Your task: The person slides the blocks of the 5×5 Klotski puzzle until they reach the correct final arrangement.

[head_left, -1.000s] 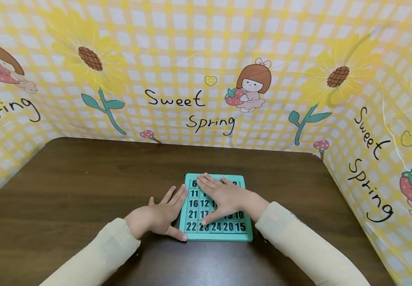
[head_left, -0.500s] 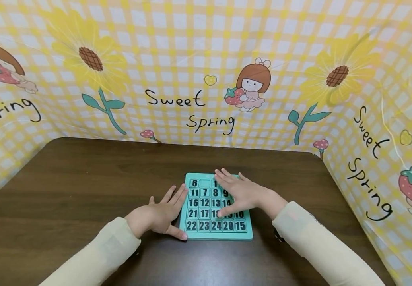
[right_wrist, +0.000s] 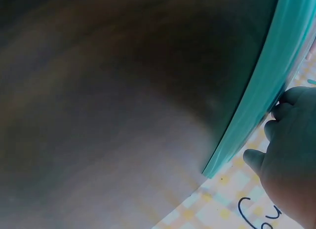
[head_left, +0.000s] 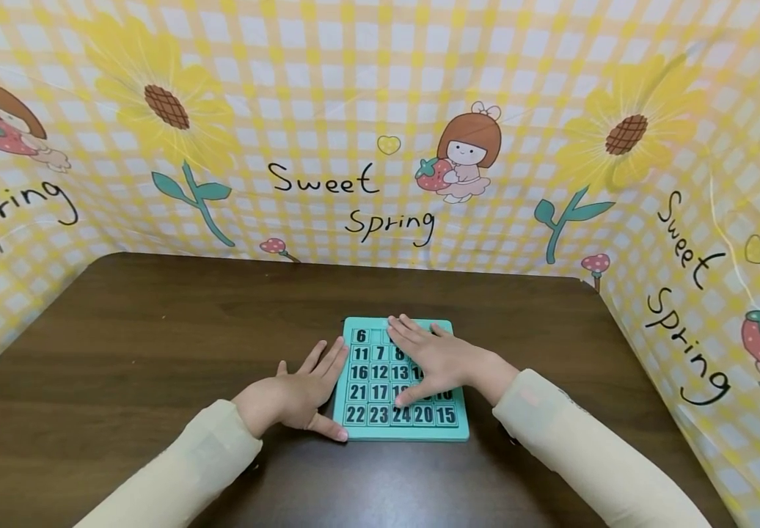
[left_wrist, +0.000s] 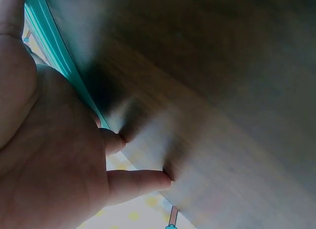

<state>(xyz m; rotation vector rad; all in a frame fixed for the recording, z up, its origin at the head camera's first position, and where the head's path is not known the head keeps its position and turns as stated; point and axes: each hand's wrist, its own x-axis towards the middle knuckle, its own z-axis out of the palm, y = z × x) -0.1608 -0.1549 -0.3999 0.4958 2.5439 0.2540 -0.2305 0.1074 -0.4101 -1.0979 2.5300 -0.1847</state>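
A teal number slide puzzle (head_left: 406, 433) lies flat on the table, its tiles printed with black numbers. A gap shows in the top row, right of the 6 tile (head_left: 361, 336). Along the puzzle's left edge rests my left hand (head_left: 296, 396), fingers extended and thumb at the near left corner. My right hand (head_left: 444, 364) lies over the upper right tiles with its fingers spread, hiding several of them. The right wrist view shows the puzzle's teal side wall (right_wrist: 252, 100) beside the right hand (right_wrist: 291, 145); in the left wrist view the left palm (left_wrist: 54, 145) is close to the edge.
The dark brown wooden table (head_left: 155, 352) extends around the puzzle. A yellow checked cloth (head_left: 327, 95) with flowers, cartoon figures and "Sweet Spring" lettering stands along the back and both sides.
My right hand slid right across the tiles, uncovering the top-row gap and left columns, then came back slightly left. The left hand stayed at the puzzle's left edge.
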